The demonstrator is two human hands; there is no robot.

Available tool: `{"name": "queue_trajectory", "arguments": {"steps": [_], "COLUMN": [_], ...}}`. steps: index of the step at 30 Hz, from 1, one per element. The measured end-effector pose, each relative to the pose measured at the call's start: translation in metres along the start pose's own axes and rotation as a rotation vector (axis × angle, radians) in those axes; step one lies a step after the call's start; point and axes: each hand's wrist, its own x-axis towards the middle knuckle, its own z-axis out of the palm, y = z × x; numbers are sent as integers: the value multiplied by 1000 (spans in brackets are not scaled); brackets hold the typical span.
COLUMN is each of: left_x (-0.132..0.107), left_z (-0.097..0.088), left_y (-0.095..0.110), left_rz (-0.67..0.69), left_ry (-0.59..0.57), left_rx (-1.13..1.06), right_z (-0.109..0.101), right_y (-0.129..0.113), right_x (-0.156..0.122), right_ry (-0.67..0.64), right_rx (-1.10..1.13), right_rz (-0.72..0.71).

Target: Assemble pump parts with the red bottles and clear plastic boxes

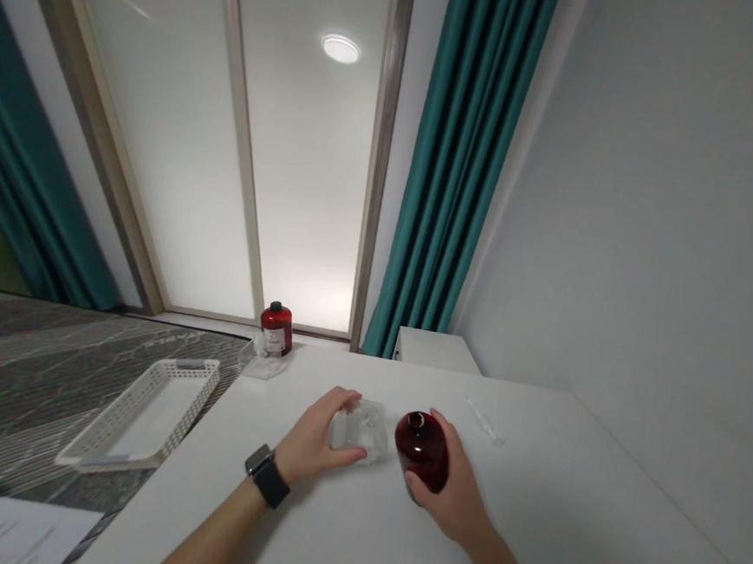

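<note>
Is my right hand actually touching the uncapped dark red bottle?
Touching. The head view shows the right hand curled around the uncapped dark red bottle, the thumb lying against its near side.

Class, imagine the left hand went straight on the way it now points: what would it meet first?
The left hand would most likely meet the clear container first, since that already sits between its thumb and fingers. What comes after is hard to judge from one view.

Head-worn, looking forward and down, close above a smooth white tabletop (343, 540), toward tall pale frosted-glass panels (316, 182)
</note>
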Motion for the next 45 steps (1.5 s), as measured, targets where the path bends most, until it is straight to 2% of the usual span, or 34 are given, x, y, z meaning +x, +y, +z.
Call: {"name": "queue_trajectory", "arguments": {"steps": [7, 15, 26, 45], "left_x": [-2, 0, -2, -3], "left_z": [0, -1, 1, 4], "left_y": [0, 3, 3, 12], "left_rz": [45, 58, 52, 68], "left_ry": [-74, -55, -135, -209], "left_rx": [34, -5, 58, 150], "right_z": [-9, -13, -29, -41], "right_y": [-8, -9, -15, -14], "right_x": [3, 5, 9, 15], "right_ry": [-69, -182, -370, -410], "right_rx": [-122, -211, -286, -417], "right_rz": [-99, -50, -84, -282]}}
